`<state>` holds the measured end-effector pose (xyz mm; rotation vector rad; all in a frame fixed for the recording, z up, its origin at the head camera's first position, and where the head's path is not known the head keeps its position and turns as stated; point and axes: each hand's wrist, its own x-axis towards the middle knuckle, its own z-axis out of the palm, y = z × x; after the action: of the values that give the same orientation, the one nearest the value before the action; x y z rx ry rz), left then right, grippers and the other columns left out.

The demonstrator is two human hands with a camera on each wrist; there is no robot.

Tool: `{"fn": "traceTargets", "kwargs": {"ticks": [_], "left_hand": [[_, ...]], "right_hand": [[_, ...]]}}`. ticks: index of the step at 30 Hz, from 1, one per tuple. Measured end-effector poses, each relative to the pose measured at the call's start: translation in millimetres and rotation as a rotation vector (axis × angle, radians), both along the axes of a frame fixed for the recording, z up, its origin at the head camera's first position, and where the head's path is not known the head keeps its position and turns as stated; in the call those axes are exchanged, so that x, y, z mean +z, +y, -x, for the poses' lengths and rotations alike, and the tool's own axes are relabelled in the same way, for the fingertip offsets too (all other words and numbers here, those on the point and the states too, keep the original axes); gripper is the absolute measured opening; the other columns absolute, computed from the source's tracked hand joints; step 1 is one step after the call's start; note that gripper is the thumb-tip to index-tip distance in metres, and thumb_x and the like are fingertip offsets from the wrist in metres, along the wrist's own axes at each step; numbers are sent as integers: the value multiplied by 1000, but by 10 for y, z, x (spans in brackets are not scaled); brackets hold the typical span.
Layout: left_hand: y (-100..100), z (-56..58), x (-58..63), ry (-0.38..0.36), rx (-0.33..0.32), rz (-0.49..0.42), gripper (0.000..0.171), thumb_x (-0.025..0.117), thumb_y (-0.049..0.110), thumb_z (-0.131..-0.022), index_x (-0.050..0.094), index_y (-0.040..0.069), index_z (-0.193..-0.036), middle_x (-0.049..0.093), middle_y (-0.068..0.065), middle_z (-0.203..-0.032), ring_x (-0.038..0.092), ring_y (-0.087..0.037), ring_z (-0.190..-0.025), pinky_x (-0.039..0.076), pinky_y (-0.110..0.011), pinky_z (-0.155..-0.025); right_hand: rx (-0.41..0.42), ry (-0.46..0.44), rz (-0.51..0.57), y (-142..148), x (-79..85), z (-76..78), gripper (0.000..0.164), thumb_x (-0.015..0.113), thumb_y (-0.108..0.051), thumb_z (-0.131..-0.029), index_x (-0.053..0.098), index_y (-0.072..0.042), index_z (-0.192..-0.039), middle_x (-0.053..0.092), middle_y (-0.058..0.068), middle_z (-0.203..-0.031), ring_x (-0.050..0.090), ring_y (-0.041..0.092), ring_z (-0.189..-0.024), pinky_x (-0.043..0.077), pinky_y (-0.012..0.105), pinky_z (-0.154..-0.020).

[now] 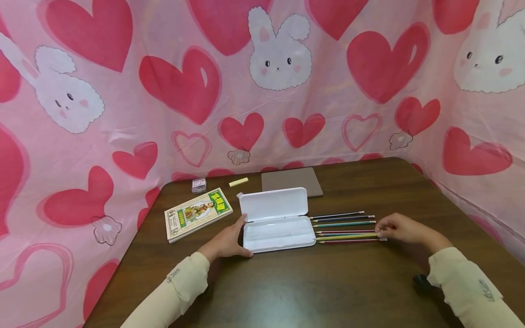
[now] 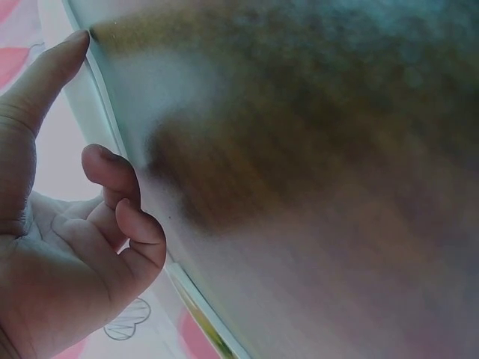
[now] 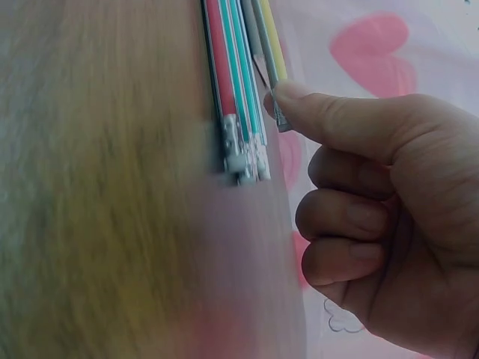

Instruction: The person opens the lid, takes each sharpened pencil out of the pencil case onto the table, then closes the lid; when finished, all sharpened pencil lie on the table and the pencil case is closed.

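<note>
A white pencil case [image 1: 280, 233] lies on the table with its lid [image 1: 274, 203] raised. Around its left end my left hand [image 1: 228, 238] holds it, thumb at the front corner and fingers towards the hinge; the left wrist view shows the thumb on the rim and the other fingers bent. Right of the case, several pencils [image 1: 344, 223] lie roughly side by side, eraser ends to the right. Thumb and index finger of my right hand [image 1: 399, 230] pinch a yellow pencil [image 1: 352, 236] near its end. Its other fingers curl into the palm in the right wrist view.
A book [image 1: 198, 214] with a green and yellow cover lies left of the case. Behind stand a small clear box [image 1: 199, 185], a pale yellow strip [image 1: 239, 182] and a flat grey-brown board [image 1: 293, 180]. A small black object [image 1: 422, 283] sits by the right sleeve.
</note>
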<state>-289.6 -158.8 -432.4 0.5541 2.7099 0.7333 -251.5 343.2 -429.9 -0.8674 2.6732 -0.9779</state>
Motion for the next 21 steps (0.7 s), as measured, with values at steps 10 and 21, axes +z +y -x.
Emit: {"fn": "traceTargets", "kwargs": {"ticks": [10, 21], "left_hand": [[-1, -18, -11, -6, -4, -3, 114, 83, 40, -64, 12, 12, -148, 43, -12, -140, 43, -29, -127, 32, -50, -106], [0, 0, -4, 5, 1, 4, 114, 83, 40, -64, 11, 13, -148, 43, -11, -141, 43, -29, -127, 32, -50, -106]], "right_hand": [[44, -2, 37, 97, -56, -48, 5, 63, -7, -85, 64, -5, -82, 49, -13, -66, 39, -8, -61, 35, 20, -49], [32, -52, 81, 87, -84, -45, 4, 66, -2, -81, 65, -5, -77, 45, -7, -57, 36, -8, -55, 30, 19, -43]]}}
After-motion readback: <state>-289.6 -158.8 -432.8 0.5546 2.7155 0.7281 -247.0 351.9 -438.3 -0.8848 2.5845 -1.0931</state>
